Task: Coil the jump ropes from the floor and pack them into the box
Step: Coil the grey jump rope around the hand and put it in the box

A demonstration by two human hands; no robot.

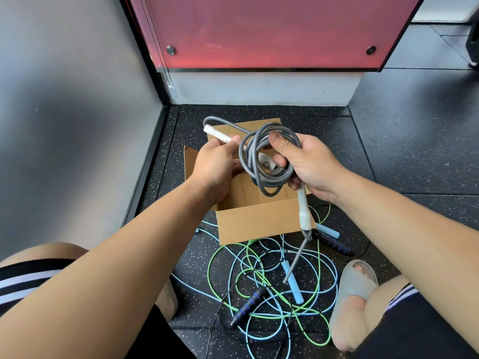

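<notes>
A grey jump rope (261, 161) is wound into a coil above the open cardboard box (256, 224). My right hand (311, 164) grips the coil together with one white handle (303, 208), which hangs down below the hand with a short grey tail. My left hand (215, 164) pinches the other white handle (217, 133), and a loop of grey cord runs from it to the coil. On the floor in front of the box lie tangled light blue (293, 283), green (228, 255) and black (248, 304) jump ropes.
The box stands on dark speckled rubber flooring (388, 151) in a corner, with a grey wall (64, 112) on the left and a red panel (259, 35) behind. My knees and a foot in a grey slide sandal (355, 288) flank the rope pile.
</notes>
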